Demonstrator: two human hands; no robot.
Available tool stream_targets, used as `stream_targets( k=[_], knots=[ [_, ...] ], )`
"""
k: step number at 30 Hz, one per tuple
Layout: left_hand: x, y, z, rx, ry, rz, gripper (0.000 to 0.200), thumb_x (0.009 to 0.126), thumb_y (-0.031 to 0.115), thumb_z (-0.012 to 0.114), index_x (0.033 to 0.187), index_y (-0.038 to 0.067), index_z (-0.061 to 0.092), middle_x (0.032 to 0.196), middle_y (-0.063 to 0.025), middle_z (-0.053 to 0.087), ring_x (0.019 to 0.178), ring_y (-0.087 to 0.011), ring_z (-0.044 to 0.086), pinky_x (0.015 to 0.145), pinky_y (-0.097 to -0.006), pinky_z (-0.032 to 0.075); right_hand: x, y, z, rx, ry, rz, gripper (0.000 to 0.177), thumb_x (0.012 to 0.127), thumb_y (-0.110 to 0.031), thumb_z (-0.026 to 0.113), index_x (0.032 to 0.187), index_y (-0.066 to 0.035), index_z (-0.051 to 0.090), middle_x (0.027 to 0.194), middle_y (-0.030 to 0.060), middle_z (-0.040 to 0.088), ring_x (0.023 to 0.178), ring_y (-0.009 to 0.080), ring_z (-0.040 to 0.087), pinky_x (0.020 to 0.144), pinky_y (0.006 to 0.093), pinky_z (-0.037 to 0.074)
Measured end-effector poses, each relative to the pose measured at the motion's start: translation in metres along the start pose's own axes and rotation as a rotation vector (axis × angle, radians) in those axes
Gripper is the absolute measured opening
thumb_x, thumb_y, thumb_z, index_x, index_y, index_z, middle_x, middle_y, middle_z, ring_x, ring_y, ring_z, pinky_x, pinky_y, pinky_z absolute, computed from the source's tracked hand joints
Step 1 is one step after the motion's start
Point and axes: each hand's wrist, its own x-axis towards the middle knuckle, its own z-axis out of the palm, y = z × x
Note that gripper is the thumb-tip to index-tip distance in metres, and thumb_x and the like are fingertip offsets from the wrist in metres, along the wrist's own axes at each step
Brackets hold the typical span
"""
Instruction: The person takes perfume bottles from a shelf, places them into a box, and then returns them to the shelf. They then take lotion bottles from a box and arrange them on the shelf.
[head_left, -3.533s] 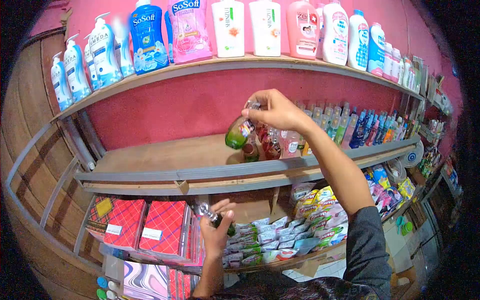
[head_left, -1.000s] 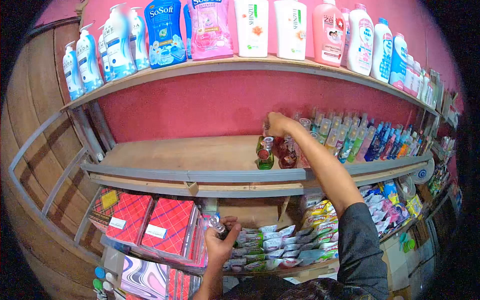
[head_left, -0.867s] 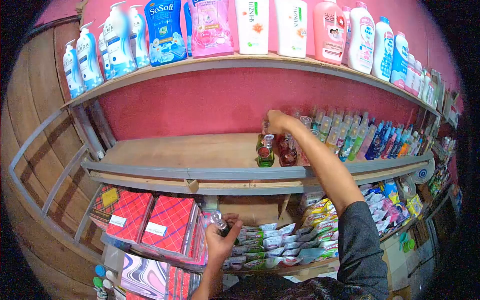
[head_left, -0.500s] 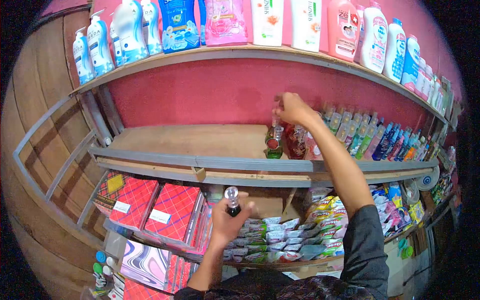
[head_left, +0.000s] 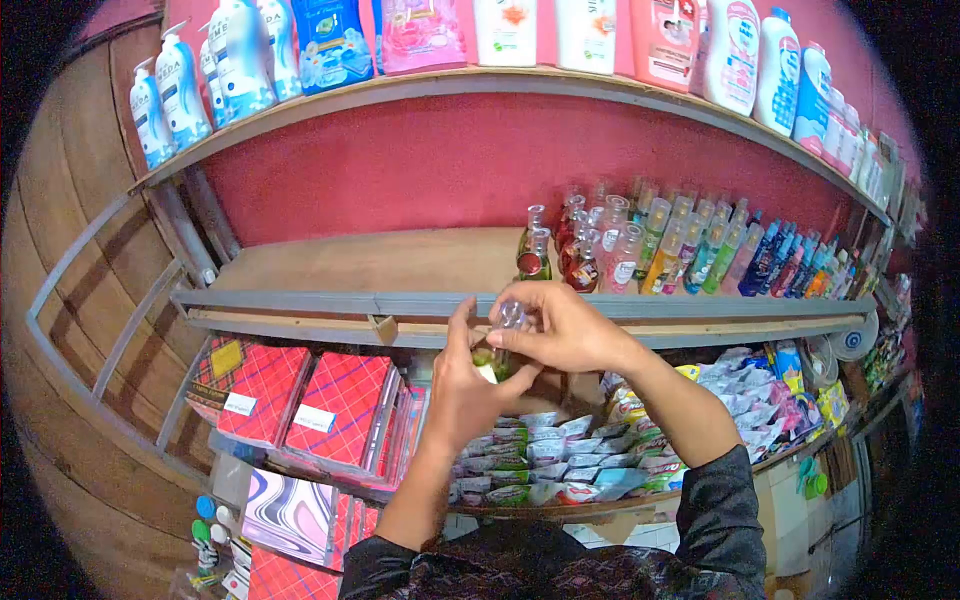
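Observation:
Low in front of the shelf, both my hands meet at a small perfume bottle [head_left: 488, 358] with greenish contents and a clear cap. My left hand [head_left: 468, 392] is wrapped around its body, which the fingers and thumb partly hide. The fingers of my right hand [head_left: 565, 325] pinch the clear cap from the right side. Just behind, on the middle shelf, stand green bottles [head_left: 533, 265] with similar clear caps. Beside them are red bottles [head_left: 582, 268] of similar shape.
Rows of body mist bottles [head_left: 665, 260] fill the right of the middle shelf [head_left: 370, 265], which has a grey front rail [head_left: 300, 305]. Lotion bottles [head_left: 240, 65] line the upper shelf. Red plaid boxes [head_left: 340, 405] and small packets [head_left: 560, 465] lie below.
My right hand has come down from the shelf bottles to the cap of the bottle in my left hand. My left hand has risen slightly. The view has shifted a little.

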Motion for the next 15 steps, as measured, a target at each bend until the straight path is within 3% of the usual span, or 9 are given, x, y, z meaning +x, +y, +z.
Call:
stream_targets(
  k=[1,3,6,9,11,13,14,15],
  knots=[
    [0.001,-0.002,-0.001,-0.024,-0.025,0.011,0.083,0.069,0.012,0.086,0.136,-0.003,0.039,0.101,-0.0151,0.067,0.095,-0.0220,0.066,0.084,-0.0351,0.052,-0.002,-0.003,-0.005,-0.029,0.015,0.016,0.023,0.088,-0.017,0.072,0.100,-0.001,0.062,0.084,0.0024,0.064,0.077,0.0060,0.058,0.066,0.0251,0.049],
    [0.000,-0.015,-0.009,-0.205,-0.132,-0.016,0.085,0.071,0.007,0.085,0.141,-0.001,0.036,0.114,-0.0131,0.060,0.106,-0.0194,0.061,0.091,-0.0331,0.049,-0.005,-0.012,-0.018,-0.087,0.044,0.050,0.024,0.087,-0.018,0.072,0.098,0.001,0.062,0.083,0.0052,0.065,0.079,0.0100,0.059,0.069,0.0297,0.050],
    [-0.001,-0.029,-0.021,-0.537,-0.272,-0.164,0.087,0.072,0.000,0.082,0.144,0.001,0.033,0.130,-0.0134,0.052,0.116,-0.0209,0.056,0.096,-0.0348,0.047,-0.008,-0.008,-0.032,-0.099,0.082,0.055,0.026,0.088,-0.022,0.072,0.099,0.000,0.063,0.080,0.0031,0.063,0.076,0.0092,0.058,0.066,0.0279,0.049],
    [-0.009,-0.026,-0.015,-0.533,-0.197,-0.096,0.089,0.071,0.000,0.083,0.144,0.000,0.033,0.128,-0.0125,0.053,0.114,-0.0213,0.057,0.096,-0.0352,0.048,-0.005,-0.001,-0.037,-0.072,0.097,0.084,0.025,0.088,-0.021,0.073,0.099,-0.001,0.062,0.077,0.0008,0.062,0.070,0.0074,0.058,0.059,0.0260,0.048],
    [-0.013,-0.011,-0.008,-0.170,-0.038,0.115,0.089,0.066,0.013,0.088,0.138,0.001,0.038,0.134,-0.0180,0.047,0.121,-0.0302,0.052,0.102,-0.0421,0.044,-0.005,-0.009,-0.038,-0.094,0.102,0.126,0.022,0.089,-0.017,0.073,0.100,-0.002,0.061,0.077,-0.0016,0.060,0.068,0.0040,0.059,0.055,0.0206,0.049],
    [-0.020,0.002,0.000,0.240,0.144,0.330,0.089,0.063,0.021,0.091,0.134,0.002,0.041,0.138,-0.0216,0.042,0.125,-0.0354,0.048,0.105,-0.0458,0.040,-0.004,-0.014,-0.037,-0.164,0.116,0.116,0.023,0.088,-0.018,0.073,0.099,-0.002,0.061,0.078,-0.0008,0.061,0.067,0.0045,0.059,0.054,0.0210,0.049],
    [-0.023,-0.014,0.014,0.166,0.186,0.333,0.088,0.061,0.030,0.091,0.129,0.003,0.043,0.141,-0.0245,0.037,0.128,-0.0409,0.043,0.109,-0.0493,0.034,-0.004,-0.016,-0.035,-0.197,0.120,0.112,0.024,0.088,-0.019,0.074,0.098,-0.001,0.061,0.078,-0.0005,0.062,0.067,0.0047,0.059,0.054,0.0212,0.049],
    [-0.024,-0.013,0.017,0.157,0.182,0.311,0.087,0.061,0.029,0.091,0.129,0.003,0.043,0.141,-0.0244,0.038,0.128,-0.0406,0.043,0.109,-0.0491,0.034,-0.003,-0.017,-0.033,-0.216,0.145,0.094,0.026,0.087,-0.023,0.074,0.092,0.000,0.062,0.073,0.0015,0.061,0.065,0.0063,0.057,0.053,0.0249,0.047]
  ],
)
